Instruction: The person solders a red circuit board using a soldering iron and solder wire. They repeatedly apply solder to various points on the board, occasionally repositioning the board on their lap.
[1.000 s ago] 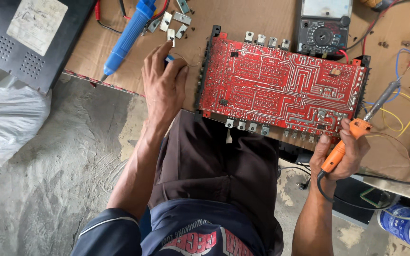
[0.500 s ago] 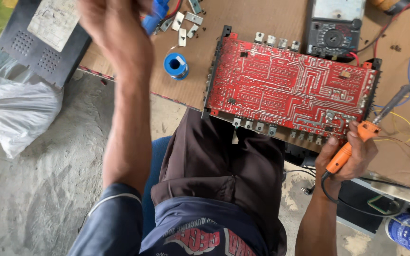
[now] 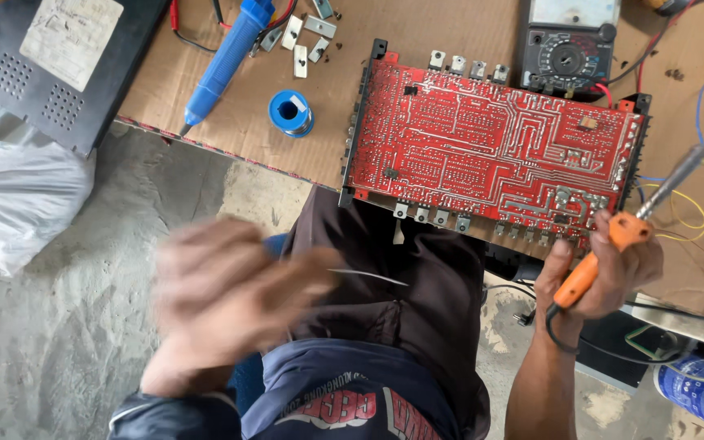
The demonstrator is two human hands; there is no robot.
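R hand [image 3: 605,269] grip wraps orange-handled soldering iron [image 3: 613,244], tip up, by rt edge of red printed circuit board [image 3: 490,155] on cardboard-topped table [image 3: 425,33]; L hand [image 3: 230,301] blurred over lap w/ thin solder wire [image 3: 368,277], grip can't tell

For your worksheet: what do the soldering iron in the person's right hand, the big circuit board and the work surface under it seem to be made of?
Soldering iron: orange handle, probably smooth plastic; shaft a dull grey metal.
Circuit board: rigid board with a glossy red coating and pale silvery traces, likely solder-covered metal.
Work surface: a matte brown sheet with a thin raw edge, seemingly cardboard or fibreboard.
Right hand closes around the handle.
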